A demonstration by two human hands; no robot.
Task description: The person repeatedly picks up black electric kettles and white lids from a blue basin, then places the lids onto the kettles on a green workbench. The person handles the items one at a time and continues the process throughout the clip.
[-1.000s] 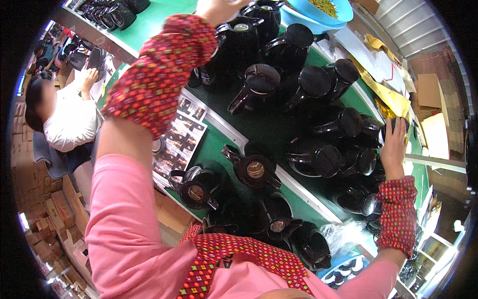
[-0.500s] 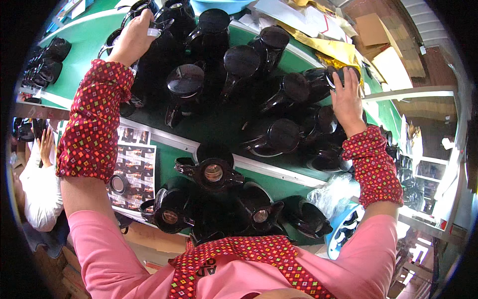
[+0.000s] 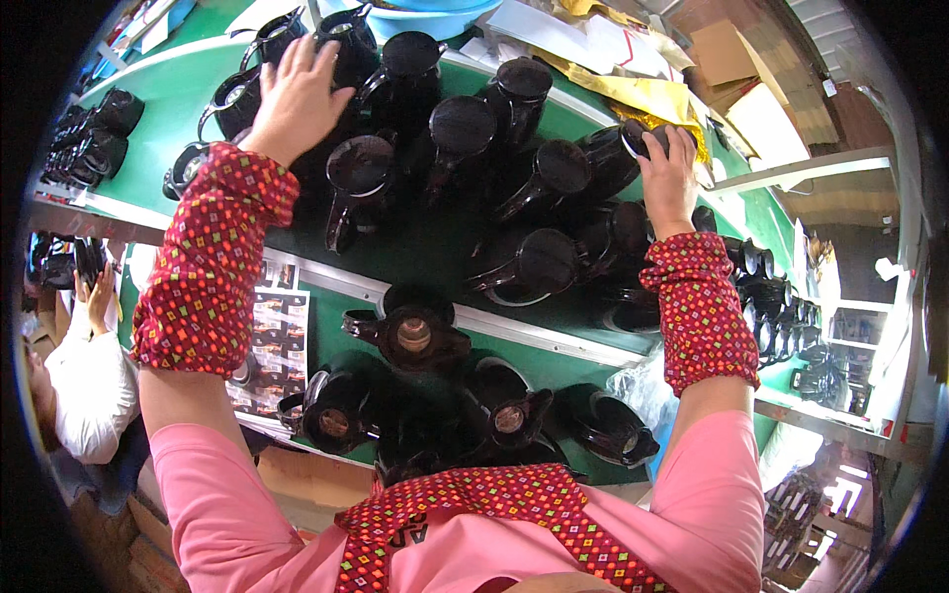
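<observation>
Glossy black jugs with handles stand in a cluster across the green bench. My left hand is open with fingers spread, above the jugs at the far left. Beside it are a jug with a pale round inside and another black jug just behind. My right hand curls its fingers over the end of a black jug at the far right of the cluster; its thumb side is partly hidden. Nearer to me, a jug with a coppery round bottom sits with several similar ones.
A metal rail crosses the bench. A printed sheet lies at left, a blue basin at the back. Papers and yellow wrapping lie back right. Clear plastic is near my right arm. Another person works at left.
My left hand has gone from closed fingers by a small clear piece to spread fingers, and shifted slightly right. My right hand stays on its jug. The whole view has shifted a little.
</observation>
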